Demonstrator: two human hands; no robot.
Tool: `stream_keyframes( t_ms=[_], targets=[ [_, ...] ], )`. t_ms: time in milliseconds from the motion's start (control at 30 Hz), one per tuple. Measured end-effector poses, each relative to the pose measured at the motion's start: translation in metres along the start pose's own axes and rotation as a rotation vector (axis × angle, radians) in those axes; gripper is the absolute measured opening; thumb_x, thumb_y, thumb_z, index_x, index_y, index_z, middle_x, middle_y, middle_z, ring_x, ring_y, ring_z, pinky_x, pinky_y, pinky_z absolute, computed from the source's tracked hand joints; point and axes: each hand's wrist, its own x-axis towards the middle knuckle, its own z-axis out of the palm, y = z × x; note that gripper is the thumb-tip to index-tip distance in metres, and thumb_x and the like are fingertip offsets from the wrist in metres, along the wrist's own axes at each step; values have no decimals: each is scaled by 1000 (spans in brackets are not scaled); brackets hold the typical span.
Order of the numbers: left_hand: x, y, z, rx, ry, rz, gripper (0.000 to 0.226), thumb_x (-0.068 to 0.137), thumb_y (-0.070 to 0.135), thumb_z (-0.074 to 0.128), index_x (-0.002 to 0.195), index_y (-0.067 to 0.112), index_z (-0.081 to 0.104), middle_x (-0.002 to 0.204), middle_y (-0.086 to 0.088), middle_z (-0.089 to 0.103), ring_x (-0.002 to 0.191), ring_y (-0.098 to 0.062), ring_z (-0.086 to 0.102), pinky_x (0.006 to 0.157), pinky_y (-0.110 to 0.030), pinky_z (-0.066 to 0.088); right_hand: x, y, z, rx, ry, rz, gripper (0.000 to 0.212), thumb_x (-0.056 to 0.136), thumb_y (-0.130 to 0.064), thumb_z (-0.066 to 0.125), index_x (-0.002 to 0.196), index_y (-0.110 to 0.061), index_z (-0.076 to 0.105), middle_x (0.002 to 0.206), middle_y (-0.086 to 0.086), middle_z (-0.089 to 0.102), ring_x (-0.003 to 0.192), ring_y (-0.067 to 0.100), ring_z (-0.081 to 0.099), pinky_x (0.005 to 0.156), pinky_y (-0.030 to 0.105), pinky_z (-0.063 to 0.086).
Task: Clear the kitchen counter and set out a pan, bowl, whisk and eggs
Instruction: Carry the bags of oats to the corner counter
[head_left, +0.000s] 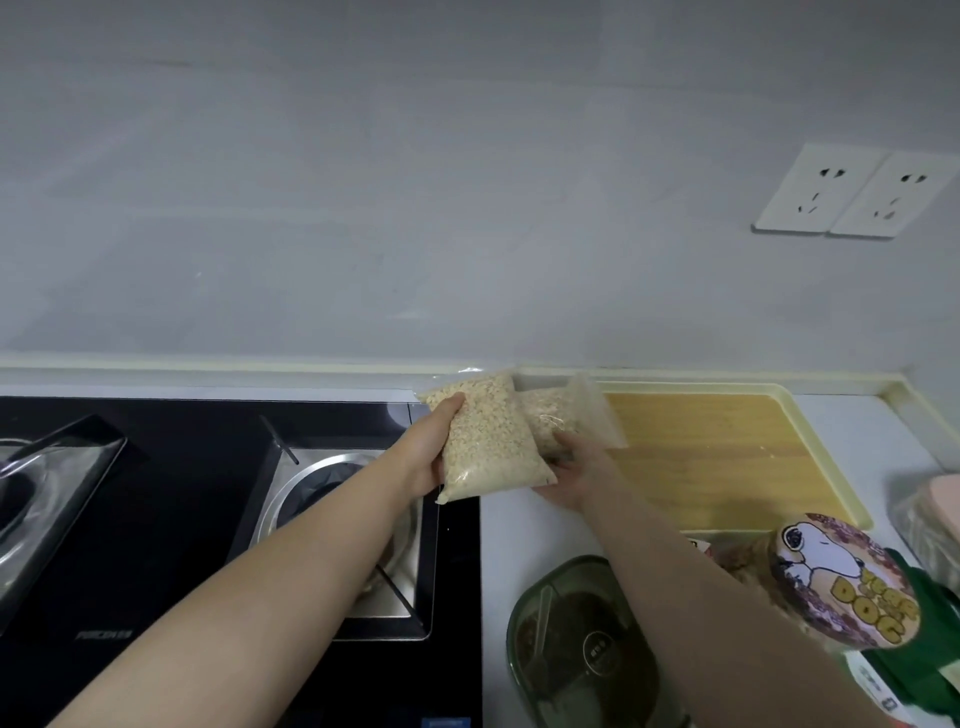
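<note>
Left hand (423, 460) clamped round plump grain bag (485, 436), right hand (569, 480) round flatter grain bag (569, 410), both clear plastic.

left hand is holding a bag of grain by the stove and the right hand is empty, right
Not quite. The right hand is not empty: it holds a second bag of grain, partly behind the first. The left hand does hold a bag of grain by the stove, as the head view shows.
</note>
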Motion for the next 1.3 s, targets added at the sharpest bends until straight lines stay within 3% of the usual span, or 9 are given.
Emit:
stream_keyframes(
  t_ms=[200,300,400,500,633,767,967,1133,1300],
  targets=[
    [-3,4,-15,-15,-63,-51,35,87,38,63,110,12,63,93,-8,72,80,-21,69,67,-29,57,9,-1,21,-40,87,-28,46,83,-24,73,120,-7,53,115,12,61,86,29,64,60,39,53],
    [-1,6,-21,16,-65,-61,35,84,36,68,109,13,64,98,-8,72,88,-23,69,75,-34,56,12,-6,26,-65,122,-15,47,77,-23,78,116,-7,58,113,11,63,93,30,64,75,41,58],
    [-1,7,-22,39,-85,-75,34,84,31,68,111,11,64,105,-10,70,95,-25,67,86,-38,53,15,-12,30,-105,142,-20,36,79,-17,76,110,-9,59,107,10,63,89,29,64,63,41,58],
    [-4,7,-20,11,-92,-80,25,87,24,65,107,10,64,104,-11,69,95,-27,65,89,-40,50,17,-17,33,-168,146,-94,21,83,-16,71,92,-5,56,85,11,58,77,27,60,68,37,54],
    [-4,7,-17,25,-85,-64,20,88,20,63,105,9,63,103,-11,69,99,-27,65,95,-41,48,20,-26,28,-203,114,-159,13,86,-15,62,85,-5,55,78,11,57,74,25,57,96,44,48],
    [-10,7,-10,56,-68,-23,21,91,22,60,108,9,63,104,-11,70,96,-26,66,90,-38,50,8,-36,13,-184,50,-175,11,85,-13,57,76,-11,51,73,6,53,62,19,51,65,32,46],
    [-25,8,7,49,-74,19,38,89,24,61,124,10,55,116,-14,66,102,-28,65,80,-38,53,-32,-53,-17,-189,-106,-236,19,90,-19,52,104,-7,55,97,11,63,88,26,62,96,42,45],
    [-45,3,19,37,-109,33,41,87,27,64,124,10,55,115,-14,67,101,-28,66,81,-38,54,-64,-58,-42,-111,-205,-261,34,94,-25,52,123,-10,48,112,14,61,100,32,60,91,50,48],
    [-72,-7,27,0,-160,66,33,86,30,65,113,11,61,106,-11,71,97,-26,67,82,-38,54,-88,-53,-57,-179,-245,-259,46,83,-33,68,122,-12,55,120,15,64,108,33,62,92,50,50]
  ],
)
